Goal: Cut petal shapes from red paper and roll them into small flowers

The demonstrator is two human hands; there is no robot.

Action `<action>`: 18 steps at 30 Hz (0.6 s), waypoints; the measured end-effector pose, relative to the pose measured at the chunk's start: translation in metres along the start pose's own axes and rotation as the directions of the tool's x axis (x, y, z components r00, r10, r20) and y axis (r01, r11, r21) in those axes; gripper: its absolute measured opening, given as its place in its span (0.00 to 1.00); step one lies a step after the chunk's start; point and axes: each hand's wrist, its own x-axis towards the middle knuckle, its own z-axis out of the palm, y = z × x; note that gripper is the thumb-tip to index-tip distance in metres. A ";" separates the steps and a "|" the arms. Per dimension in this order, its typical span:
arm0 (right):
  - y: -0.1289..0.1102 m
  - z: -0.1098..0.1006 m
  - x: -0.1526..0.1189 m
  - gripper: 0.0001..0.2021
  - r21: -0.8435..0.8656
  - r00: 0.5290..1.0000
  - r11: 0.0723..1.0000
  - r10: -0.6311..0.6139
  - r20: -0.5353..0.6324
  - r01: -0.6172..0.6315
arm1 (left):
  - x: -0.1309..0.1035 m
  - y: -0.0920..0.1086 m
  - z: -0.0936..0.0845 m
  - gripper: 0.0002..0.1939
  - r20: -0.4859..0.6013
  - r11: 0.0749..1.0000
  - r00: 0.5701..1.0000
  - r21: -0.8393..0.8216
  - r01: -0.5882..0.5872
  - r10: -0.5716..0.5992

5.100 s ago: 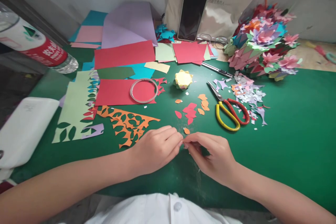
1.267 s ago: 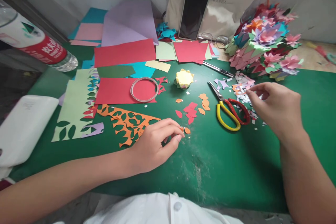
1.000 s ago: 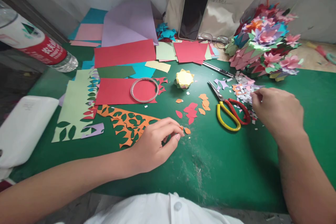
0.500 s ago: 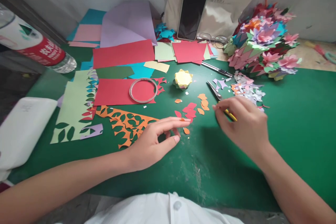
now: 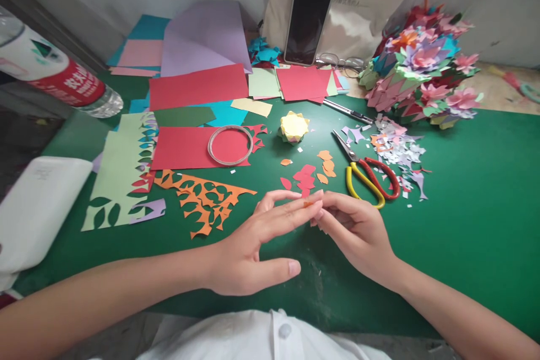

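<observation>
My left hand [image 5: 264, 242] is held over the table with its fingers stretched out and its thumb spread apart. A small orange paper petal [image 5: 309, 203] lies on one of its fingers. My right hand [image 5: 358, 233] meets those fingertips, thumb and fingers pinched together; whatever is between them is hidden. Just beyond the hands lie red paper petals [image 5: 305, 177] and several orange paper petals [image 5: 328, 165]. Scissors with one yellow and one red handle [image 5: 371, 180] rest partly open behind my right hand. A folded yellow paper flower [image 5: 294, 126] stands farther back.
Cut orange paper [image 5: 211, 197], a tape roll [image 5: 230, 145] on red paper and a green sheet [image 5: 113, 163] spread across the left. Paper scraps [image 5: 399, 143], a utility knife [image 5: 348, 111] and a paper flower bunch [image 5: 430, 62] are at right. A bottle [image 5: 59, 67] stands far left.
My right hand has moved left from the scissors to my left fingertips, leaving the scissors on the table. My left thumb has spread away from the fingers, and the hand has shifted slightly right.
</observation>
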 end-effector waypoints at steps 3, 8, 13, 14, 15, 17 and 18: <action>0.000 0.000 -0.002 0.05 0.035 1.000 0.999 0.023 -0.015 -0.023 | -0.001 0.001 0.001 0.38 0.014 1.000 1.000 0.006 0.013 -0.013; 0.000 0.002 -0.006 0.05 0.060 0.999 0.997 0.046 -0.013 -0.046 | -0.002 0.000 0.000 0.40 0.032 0.997 0.996 -0.018 0.080 -0.080; 0.001 0.003 -0.006 0.06 0.151 0.994 0.983 0.109 -0.017 -0.105 | -0.002 0.000 -0.001 0.40 0.047 0.994 0.994 -0.043 0.101 -0.099; 0.001 0.004 -0.006 0.06 0.173 0.992 0.978 0.125 -0.018 -0.120 | -0.002 0.001 -0.001 0.40 0.047 0.994 0.994 -0.049 0.098 -0.095; 0.002 0.004 -0.005 0.07 0.193 0.990 0.972 0.142 -0.016 -0.136 | -0.001 0.001 -0.001 0.40 0.045 0.994 0.995 -0.055 0.094 -0.092; 0.002 0.005 -0.005 0.07 0.231 0.984 0.958 0.178 -0.019 -0.169 | -0.001 0.000 -0.001 0.40 0.044 0.994 0.996 -0.071 0.086 -0.083; 0.003 0.006 -0.005 0.07 0.248 0.980 0.951 0.198 -0.025 -0.186 | -0.001 0.000 -0.001 0.40 0.045 0.993 0.996 -0.082 0.083 -0.080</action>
